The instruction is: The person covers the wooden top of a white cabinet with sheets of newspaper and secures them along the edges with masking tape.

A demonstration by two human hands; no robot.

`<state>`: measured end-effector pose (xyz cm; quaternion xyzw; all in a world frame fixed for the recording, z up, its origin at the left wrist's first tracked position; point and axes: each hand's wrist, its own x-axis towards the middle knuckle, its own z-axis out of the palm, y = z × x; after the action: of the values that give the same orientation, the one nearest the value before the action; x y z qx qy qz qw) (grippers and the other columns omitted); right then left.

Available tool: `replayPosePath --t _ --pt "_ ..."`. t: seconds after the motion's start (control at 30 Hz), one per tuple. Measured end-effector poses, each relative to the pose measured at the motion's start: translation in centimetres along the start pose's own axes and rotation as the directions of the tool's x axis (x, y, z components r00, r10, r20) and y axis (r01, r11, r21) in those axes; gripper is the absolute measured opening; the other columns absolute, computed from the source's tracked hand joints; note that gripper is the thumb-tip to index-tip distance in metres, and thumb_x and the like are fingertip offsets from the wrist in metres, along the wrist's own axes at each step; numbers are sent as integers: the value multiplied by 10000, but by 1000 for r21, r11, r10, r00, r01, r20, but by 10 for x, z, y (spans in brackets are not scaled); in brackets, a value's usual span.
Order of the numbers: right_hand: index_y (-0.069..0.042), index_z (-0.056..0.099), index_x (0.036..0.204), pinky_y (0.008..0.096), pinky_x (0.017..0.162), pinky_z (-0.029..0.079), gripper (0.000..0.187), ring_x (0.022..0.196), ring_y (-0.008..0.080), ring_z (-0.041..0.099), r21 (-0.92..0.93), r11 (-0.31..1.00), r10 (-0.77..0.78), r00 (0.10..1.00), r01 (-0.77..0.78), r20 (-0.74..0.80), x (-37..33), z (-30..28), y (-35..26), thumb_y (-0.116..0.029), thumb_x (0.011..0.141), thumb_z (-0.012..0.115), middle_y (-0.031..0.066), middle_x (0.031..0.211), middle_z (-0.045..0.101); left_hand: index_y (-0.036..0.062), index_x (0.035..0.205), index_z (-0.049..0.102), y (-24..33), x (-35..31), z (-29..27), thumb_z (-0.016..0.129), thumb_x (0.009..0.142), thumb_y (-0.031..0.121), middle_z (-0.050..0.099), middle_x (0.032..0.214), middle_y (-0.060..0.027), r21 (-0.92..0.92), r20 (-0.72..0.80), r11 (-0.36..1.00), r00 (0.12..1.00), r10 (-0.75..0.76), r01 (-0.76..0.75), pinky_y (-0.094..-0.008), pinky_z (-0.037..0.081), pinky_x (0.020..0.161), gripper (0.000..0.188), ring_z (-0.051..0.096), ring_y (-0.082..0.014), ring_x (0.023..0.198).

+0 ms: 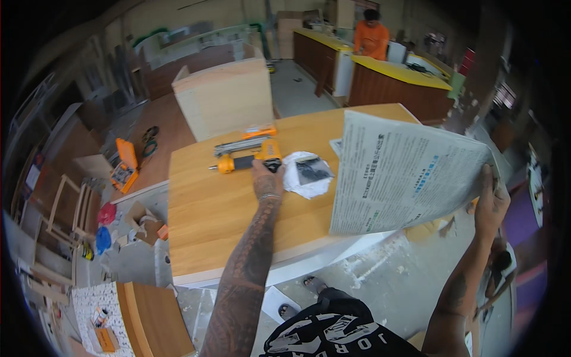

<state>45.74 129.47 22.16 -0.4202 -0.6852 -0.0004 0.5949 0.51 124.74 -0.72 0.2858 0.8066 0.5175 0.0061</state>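
The orange nail gun (243, 163) lay on its side on the table (211, 223), left of the middle and nearer the far edge than the near one, its black handle toward the far left corner. The left hand (266, 181) was at its right end, fingers over the orange casing; whether they were closed round it could not be told. A full wrap of the palm, clear of the trigger, would likely have served better than fingertips, since the tool looked heavy at that end.

The right hand (493, 205) pinched the newspaper (404, 178) by its right edge, the sheet standing tilted over the table's right part and its lower edge close to the near edge. Held at one side only, it seemed apt to sag or crease, so a steady pinch and slight tension probably suited it.

Just right of the left hand sat a crumpled white wrapping (318, 189) with a dark flat piece (313, 169) on it; a low sweep of wrist or paper could have dragged both. Past the far edge stood a pale wooden box (226, 98).
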Motion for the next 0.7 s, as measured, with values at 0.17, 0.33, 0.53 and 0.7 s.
replayPosePath --t 0.17,0.33,0.53,0.7 --pt "42 701 1051 278 869 456 248 888 145 611 -14 997 -75 987 78 145 -10 -22 7 -193 978 667 59 890 695 -29 1266 490 -9 -8 8 793 857 342 589 1152 -193 -301 -137 949 981 -141 94 -419 476 927 630 604 -315 1047" --pt "31 705 1007 279 789 472 273 807 130 614 -82 997 28 959 -4 282 1 -15 25 -237 957 689 32 798 673 -17 1250 543 90 -129 -37 712 945 255 584 1193 -99 -582 324 798 945 53 154 -318 486 861 442 578 -151 1035" --pt "23 714 1028 256 678 497 311 747 111 636 440 809 191 882 -390 432 35 44 23 -272 930 717 46 870 704 55 1283 577 184 -173 -70 806 833 243 543 1345 -193 -455 227 740 740 633 -494 -413 464 978 538 537 -312 1223" --pt "101 621 1177 306 729 556 342 822 185 688 677 378 224 772 -631 594 96 131 89 -156 955 660 147 1007 710 137 1390 548 265 -191 -20 837 772 291 432 1487 -196 -185 392 533 435 811 -826 -509 377 1089 699 419 -427 1350"
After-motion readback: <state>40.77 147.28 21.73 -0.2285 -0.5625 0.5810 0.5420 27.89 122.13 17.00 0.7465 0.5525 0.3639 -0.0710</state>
